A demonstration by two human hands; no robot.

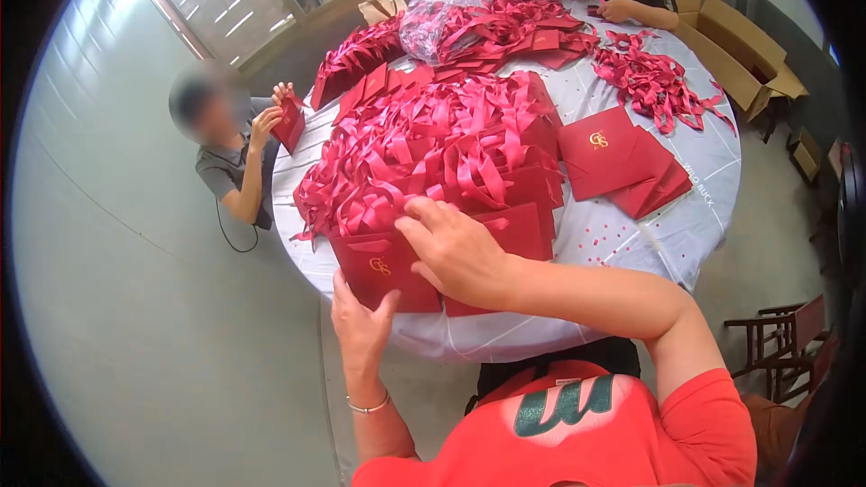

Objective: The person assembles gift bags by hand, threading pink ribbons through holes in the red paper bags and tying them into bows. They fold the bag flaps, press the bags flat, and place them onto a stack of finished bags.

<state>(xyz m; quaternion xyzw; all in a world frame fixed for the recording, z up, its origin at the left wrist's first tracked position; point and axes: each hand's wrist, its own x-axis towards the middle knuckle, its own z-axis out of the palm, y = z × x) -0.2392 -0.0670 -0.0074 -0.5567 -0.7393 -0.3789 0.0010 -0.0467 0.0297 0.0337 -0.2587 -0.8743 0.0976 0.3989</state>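
While the left hand (361, 325) is raised from below with its palm toward the stack, its thumb and fingers stand spread at the lower left part of the front red bag (381, 272); it is open, not clenched. The right hand (458, 252) comes in from the right, elbow bent and forearm nearly level, with its fingers curved at that bag's upper right; whether they pinch anything cannot be told. The bag, marked with a gold emblem, stands between the two hands. Directly beyond the right fingers lies a mass of pink ribbons (424, 140) over packed red bags. Right of that hand, further out, flat red bags (600, 153) overlap on the tablecloth (713, 216) (small pink specks (606, 242) noted nearer).
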